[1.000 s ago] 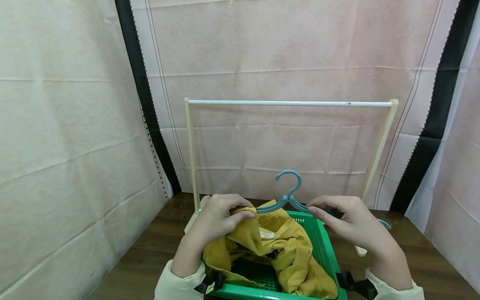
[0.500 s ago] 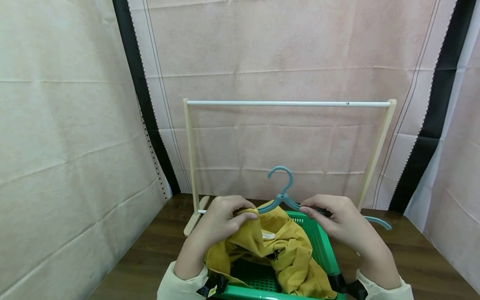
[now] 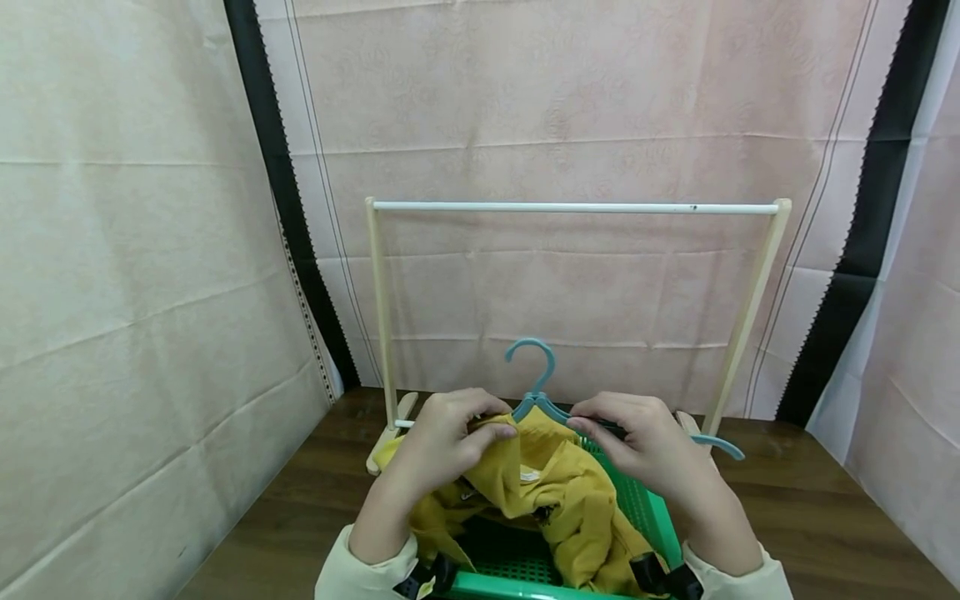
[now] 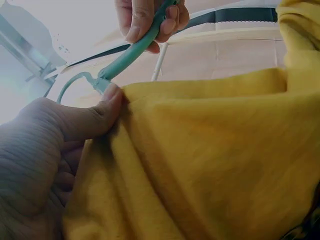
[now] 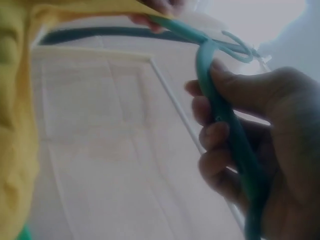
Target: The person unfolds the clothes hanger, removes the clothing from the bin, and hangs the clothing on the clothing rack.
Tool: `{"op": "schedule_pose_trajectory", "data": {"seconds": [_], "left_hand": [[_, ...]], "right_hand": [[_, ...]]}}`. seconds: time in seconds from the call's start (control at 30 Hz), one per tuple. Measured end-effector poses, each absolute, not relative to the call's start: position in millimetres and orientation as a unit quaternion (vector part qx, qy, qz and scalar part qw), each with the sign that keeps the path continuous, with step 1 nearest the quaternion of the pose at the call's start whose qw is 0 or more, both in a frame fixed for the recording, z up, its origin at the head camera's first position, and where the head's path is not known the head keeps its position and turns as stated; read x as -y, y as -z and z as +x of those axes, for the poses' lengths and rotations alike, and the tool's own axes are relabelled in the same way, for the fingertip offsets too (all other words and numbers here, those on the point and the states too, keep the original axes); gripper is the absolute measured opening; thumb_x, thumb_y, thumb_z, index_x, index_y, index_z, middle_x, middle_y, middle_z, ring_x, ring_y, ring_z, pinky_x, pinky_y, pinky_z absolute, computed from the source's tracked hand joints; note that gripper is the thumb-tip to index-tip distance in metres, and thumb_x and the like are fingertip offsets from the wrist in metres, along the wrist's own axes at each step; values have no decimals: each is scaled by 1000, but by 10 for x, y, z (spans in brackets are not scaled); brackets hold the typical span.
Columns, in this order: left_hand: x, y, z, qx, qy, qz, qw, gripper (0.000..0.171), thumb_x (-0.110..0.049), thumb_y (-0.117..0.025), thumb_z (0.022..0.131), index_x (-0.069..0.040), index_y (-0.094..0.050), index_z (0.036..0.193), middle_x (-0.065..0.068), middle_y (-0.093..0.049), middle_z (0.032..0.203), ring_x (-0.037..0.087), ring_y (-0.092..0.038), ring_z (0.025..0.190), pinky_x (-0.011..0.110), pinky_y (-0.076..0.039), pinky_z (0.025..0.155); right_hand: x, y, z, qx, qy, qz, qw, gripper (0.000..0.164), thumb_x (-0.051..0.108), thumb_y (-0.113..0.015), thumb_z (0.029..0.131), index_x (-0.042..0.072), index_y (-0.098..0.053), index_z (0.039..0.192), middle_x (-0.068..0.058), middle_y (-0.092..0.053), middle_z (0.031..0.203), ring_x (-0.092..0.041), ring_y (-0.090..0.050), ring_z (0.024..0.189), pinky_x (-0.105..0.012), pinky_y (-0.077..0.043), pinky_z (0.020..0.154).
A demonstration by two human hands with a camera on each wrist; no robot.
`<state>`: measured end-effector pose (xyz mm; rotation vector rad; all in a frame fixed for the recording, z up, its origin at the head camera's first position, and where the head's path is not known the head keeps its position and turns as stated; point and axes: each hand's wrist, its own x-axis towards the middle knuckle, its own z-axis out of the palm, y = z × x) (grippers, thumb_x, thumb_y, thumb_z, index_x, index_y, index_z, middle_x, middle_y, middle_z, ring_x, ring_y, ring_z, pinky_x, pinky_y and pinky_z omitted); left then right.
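Note:
A blue-green clothes hanger [image 3: 542, 375] stands hook up between the hands. My right hand [image 3: 637, 442] grips its right arm, fingers curled round it in the right wrist view, and the free end juts out past the hand. My left hand [image 3: 450, 437] pinches the collar edge of a yellow garment [image 3: 570, 492] between thumb and fingers. The hanger's left arm runs into the yellow cloth [image 4: 200, 130] there and is hidden. A white label shows inside the neck. The garment's lower part droops into a green basket [image 3: 652, 508].
Behind the basket stands a rack with a white crossbar [image 3: 577, 207] and cream posts [image 3: 381, 317] on the dark wooden table [image 3: 810, 500]. Pale cloth walls [image 3: 600, 108] with black strips enclose the table at the back and sides.
My right hand has slid the hanger leftward, so its left arm sits deeper in the garment and the hook is closer to my left hand. The left hand has stayed nearly still.

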<state>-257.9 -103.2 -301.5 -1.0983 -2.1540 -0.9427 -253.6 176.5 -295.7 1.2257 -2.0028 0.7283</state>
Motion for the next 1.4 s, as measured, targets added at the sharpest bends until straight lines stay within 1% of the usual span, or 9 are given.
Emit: {"op": "schedule_pose_trajectory", "data": {"seconds": [0.17,0.33,0.6,0.73,0.8,0.9,1.03,1.3,1.4], "left_hand": [[1055,2970,-2536,789,393,-384,275,9,-22,-78,90,-19,-77,98,-13,-73,94,2,-63,72,24,-51,58],[1039,2937,-2487,780,409,-373,293,9,-23,-78,90,-18,-78,97,-12,-74,93,1,-64,72,24,-52,57],[958,2910,-2430,763,458,-348,293,7,-27,-76,92,-24,-78,98,-17,-71,87,6,-53,56,25,-44,48],[976,2893,-2411,769,454,-349,283,7,-26,-76,92,-25,-77,98,-17,-71,89,5,-58,61,26,-47,51],[992,2889,-2413,785,427,-342,292,9,-29,-76,91,-26,-77,100,-19,-72,91,2,-62,68,25,-50,56],[1004,2891,-2429,813,376,-321,307,13,-34,-76,90,-28,-79,101,-22,-70,91,-3,-63,76,24,-51,62],[1025,2908,-2438,837,340,-293,313,18,-39,-76,89,-29,-81,103,-23,-65,83,-3,-55,68,24,-46,58],[1032,2882,-2376,873,289,-230,320,28,-45,-76,85,-31,-79,109,-18,-54,82,3,-43,62,26,-39,61],[1041,2873,-2379,885,279,-208,309,29,-50,-74,84,-27,-77,100,-16,-54,71,5,-37,53,25,-36,52]], "right_hand": [[-1631,2992,-2543,757,-301,477,331,19,2,-72,92,20,-71,98,10,-69,90,-3,-62,73,-15,-49,67],[-1537,3007,-2522,753,-317,479,322,21,1,-73,91,21,-70,96,11,-69,88,-3,-60,69,-15,-48,64],[-1483,2989,-2463,743,-295,485,353,19,-2,-72,91,17,-67,95,9,-66,86,1,-49,63,-12,-42,57],[-1493,2985,-2462,746,-284,486,357,16,2,-70,93,17,-67,96,11,-65,87,1,-49,64,-12,-42,57],[-1514,2988,-2474,751,-275,478,363,10,8,-68,97,18,-67,97,12,-64,88,0,-50,66,-12,-42,59],[-1554,3003,-2493,756,-263,463,381,4,15,-65,100,16,-68,98,11,-65,89,-1,-51,68,-13,-43,61],[-1563,3024,-2508,761,-253,452,391,8,18,-63,102,15,-69,99,9,-66,90,-1,-51,67,-15,-43,60],[-1517,3032,-2527,762,-249,452,391,4,11,-68,97,13,-70,100,9,-66,91,-1,-52,68,-12,-42,61],[-1507,3035,-2532,764,-247,451,389,4,9,-69,96,12,-70,99,9,-66,91,-1,-52,68,-12,-42,60]]}}
